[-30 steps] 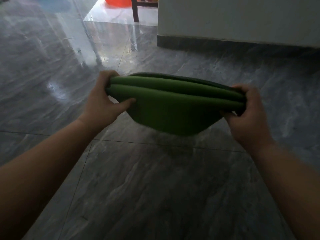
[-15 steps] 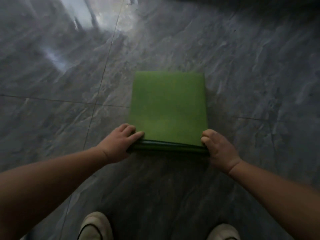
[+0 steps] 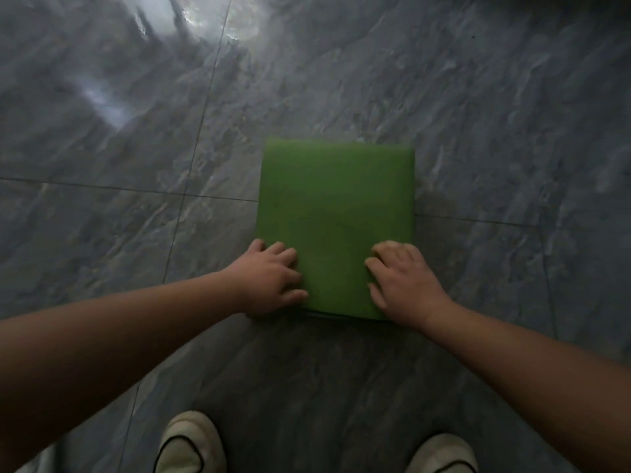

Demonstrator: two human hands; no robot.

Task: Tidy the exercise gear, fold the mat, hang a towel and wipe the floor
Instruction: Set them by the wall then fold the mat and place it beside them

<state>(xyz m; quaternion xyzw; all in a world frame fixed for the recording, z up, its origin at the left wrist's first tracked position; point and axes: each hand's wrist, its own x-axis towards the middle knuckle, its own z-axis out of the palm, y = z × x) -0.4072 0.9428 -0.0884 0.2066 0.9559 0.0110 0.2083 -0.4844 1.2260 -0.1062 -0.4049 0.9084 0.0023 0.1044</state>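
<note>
Glossy grey marble-look floor [image 3: 341, 387] fills the view, with two pale shoes [image 3: 189, 443] at the near edge. Just beyond them, the left hand [image 3: 269, 279] and right hand [image 3: 404, 283] press down on the near corners of the folded green mat [image 3: 336, 213]; neither grip holds anything, fingers loosely spread on top. The mat lies flat across a tile joint. Risk, as I judge it: the springy layers may pop open once pressure lifts, or slide on the slick tile.

At the bottom of the frame I see my two white shoes [image 3: 190, 442], and a bright glare [image 3: 201, 15] shines at upper left.
</note>
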